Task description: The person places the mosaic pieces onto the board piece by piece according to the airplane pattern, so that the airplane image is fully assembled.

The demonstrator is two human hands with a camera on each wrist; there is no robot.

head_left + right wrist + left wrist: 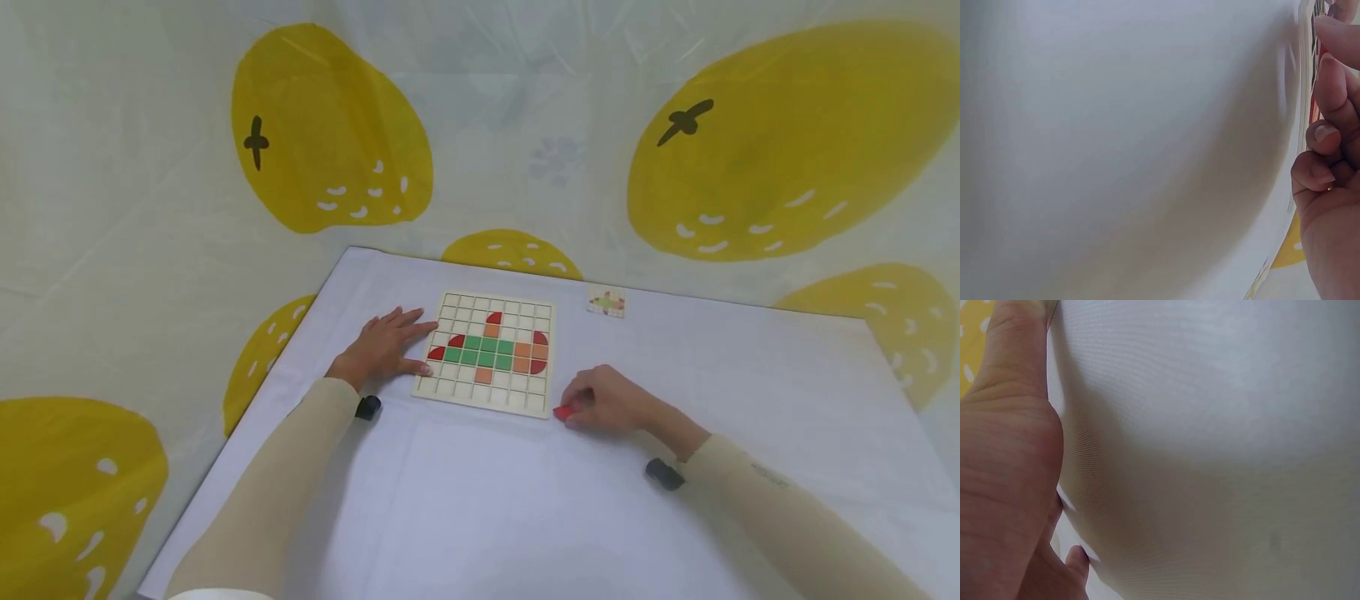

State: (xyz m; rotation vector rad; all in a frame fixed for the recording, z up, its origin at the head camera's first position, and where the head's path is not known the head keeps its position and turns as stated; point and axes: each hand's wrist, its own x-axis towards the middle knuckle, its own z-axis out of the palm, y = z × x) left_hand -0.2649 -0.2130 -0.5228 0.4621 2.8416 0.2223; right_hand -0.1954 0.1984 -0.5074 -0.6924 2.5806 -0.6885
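A pale board (483, 403) with a square grid lies on the white-covered table. Green squares (470, 357) run across its middle, with orange squares (483, 375) above, below and at the right end. Red rounded pieces (437, 353) sit at the left, top and right of this pattern. My left hand (378, 348) rests at the board's left edge, fingers spread and thumb over the lower left squares. Off the board's lower right corner, my right hand (609, 402) pinches a small red piece (562, 412) between thumb and fingers. The right wrist view shows its other fingers curled (1322, 137).
A small picture card (606, 302) with a similar coloured pattern lies near the table's back edge, right of the board. Behind the table hangs a pale cloth with big yellow fruit prints (330, 125). Black wrist cameras (664, 474) hang below both wrists.
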